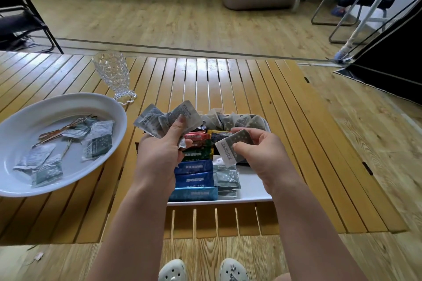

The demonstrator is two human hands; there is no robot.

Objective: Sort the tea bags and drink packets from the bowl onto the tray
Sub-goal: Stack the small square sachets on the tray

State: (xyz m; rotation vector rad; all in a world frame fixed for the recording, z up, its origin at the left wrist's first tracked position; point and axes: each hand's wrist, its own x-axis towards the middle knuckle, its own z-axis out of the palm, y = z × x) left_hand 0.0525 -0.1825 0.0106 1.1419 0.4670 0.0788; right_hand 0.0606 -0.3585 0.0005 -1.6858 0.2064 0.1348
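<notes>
A slatted wooden bench (285,134) is seen carrying everything. At its left, a wide white bowl (27,116) is set, in which several grey sachets (97,143) and thin gold ties remain. In the middle, a white tray (251,191) is placed, where blue drink packets (194,172) are stacked in the near left part, red and green packets beyond them, grey sachets to their right and mesh tea bags (230,121) along the far edge. A patterned clear glass (112,73) is stood far of the bowl. Above the tray, a bunch of grey sachets (169,118) is gripped by the left hand (159,153), and a single sachet (233,146) is pinched by the right hand (262,155).
</notes>
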